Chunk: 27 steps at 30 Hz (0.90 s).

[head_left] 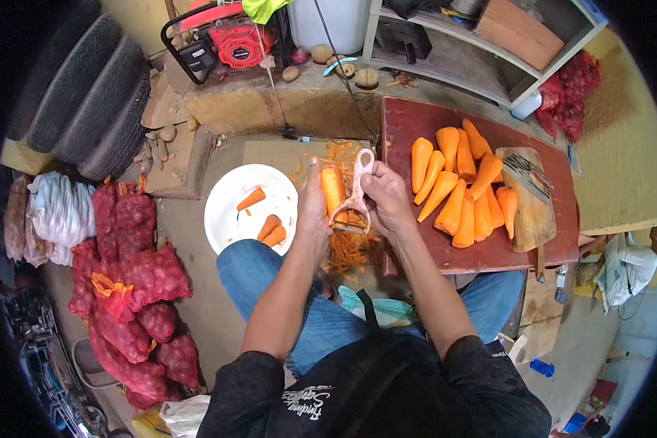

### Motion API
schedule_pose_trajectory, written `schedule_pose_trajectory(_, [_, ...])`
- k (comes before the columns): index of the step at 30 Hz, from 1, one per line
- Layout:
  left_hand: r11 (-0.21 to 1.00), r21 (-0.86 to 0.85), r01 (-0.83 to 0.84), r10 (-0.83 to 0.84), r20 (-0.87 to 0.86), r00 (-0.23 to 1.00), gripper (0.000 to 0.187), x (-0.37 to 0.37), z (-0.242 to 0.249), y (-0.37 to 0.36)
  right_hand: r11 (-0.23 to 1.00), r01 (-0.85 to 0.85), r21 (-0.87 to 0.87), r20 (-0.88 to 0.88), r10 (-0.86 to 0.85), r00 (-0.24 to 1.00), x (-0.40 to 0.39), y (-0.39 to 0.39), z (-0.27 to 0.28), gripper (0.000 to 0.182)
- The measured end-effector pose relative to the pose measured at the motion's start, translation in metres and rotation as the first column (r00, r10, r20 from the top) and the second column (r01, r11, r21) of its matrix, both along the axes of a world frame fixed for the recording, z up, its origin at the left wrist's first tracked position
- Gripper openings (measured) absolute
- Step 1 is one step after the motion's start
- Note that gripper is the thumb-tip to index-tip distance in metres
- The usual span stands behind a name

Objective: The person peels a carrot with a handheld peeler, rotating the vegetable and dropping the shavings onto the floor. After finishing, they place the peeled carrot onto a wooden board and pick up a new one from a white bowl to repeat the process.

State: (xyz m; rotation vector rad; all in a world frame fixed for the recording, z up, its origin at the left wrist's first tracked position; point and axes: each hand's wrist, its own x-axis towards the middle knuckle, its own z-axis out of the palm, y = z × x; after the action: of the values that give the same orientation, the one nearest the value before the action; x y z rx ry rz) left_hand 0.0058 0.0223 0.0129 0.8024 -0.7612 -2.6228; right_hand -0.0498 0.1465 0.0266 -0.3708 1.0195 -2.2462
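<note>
My left hand (314, 203) is wrapped round a carrot (333, 188), held upright in front of me. In my right hand (388, 198) is a pink Y-shaped peeler (360, 181), its blade at the carrot's lower end. Orange peelings (352, 252) lie on the floor beneath both hands. To the left, a white basin (223, 191) holds several carrot pieces (251, 198). Several peeled carrots (456, 208) are heaped on the red table (409, 255) at my right, beside a wooden cutting board (531, 230) with what look like knives on it.
Red net sacks of onions (135, 314) are piled at the left, below stacked tyres (102, 95). A red engine (239, 47) and a metal shelf unit (482, 55) stand at the back. Along the ledge (270, 109) lie several potato-like lumps (367, 78).
</note>
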Motion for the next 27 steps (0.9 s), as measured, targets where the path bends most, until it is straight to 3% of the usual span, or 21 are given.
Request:
schedule_pose_trajectory(6, [0.993,0.004,0.115,-0.115,0.01,0.993,0.046,0.004,0.012,-0.005,0.999,-0.05,-0.001,-0.018,0.05,0.999,-0.033,-0.019,0.005,0.02])
schedule_pose_trajectory(8, [0.985,0.028,0.168,-0.168,-0.022,0.986,0.046,0.006,0.008,-0.003,0.998,0.03,-0.059,-0.036,-0.032,0.999,-0.062,-0.033,-0.004,0.014])
schedule_pose_trajectory(10, [0.986,-0.01,0.166,-0.166,-0.045,0.985,0.044,0.007,0.001,0.0,0.992,0.126,0.02,-0.145,-0.122,0.982,-0.088,-0.044,-0.008,0.015])
schedule_pose_trajectory(13, [0.992,0.018,0.126,-0.125,-0.04,0.991,0.042,0.004,0.012,-0.003,0.985,0.171,-0.018,-0.109,-0.172,0.979,-0.102,-0.036,0.0,0.015])
schedule_pose_trajectory(15, [0.994,0.11,0.024,-0.017,-0.065,0.998,0.04,0.0,0.006,-0.006,0.992,0.125,0.012,-0.077,-0.123,0.989,-0.085,-0.019,0.012,0.015])
schedule_pose_trajectory(18, [0.994,-0.035,0.101,-0.103,-0.053,0.993,0.038,0.002,-0.005,-0.013,0.997,-0.01,0.072,-0.022,0.011,1.0,-0.032,0.013,0.03,0.019])
schedule_pose_trajectory(19, [0.994,-0.012,0.104,-0.105,-0.064,0.992,0.037,0.002,-0.006,-0.013,0.998,-0.044,0.034,-0.018,0.045,0.999,-0.02,0.017,0.024,0.024])
schedule_pose_trajectory(22, [0.992,0.038,0.121,-0.117,-0.083,0.99,0.036,-0.001,-0.008,-0.007,0.999,-0.014,0.041,-0.055,0.016,0.998,0.005,0.017,0.009,0.035])
schedule_pose_trajectory(27, [0.977,-0.051,0.205,-0.21,-0.112,0.971,0.036,0.004,-0.015,-0.007,0.999,0.041,-0.017,-0.04,-0.041,0.998,-0.019,0.004,0.008,0.027])
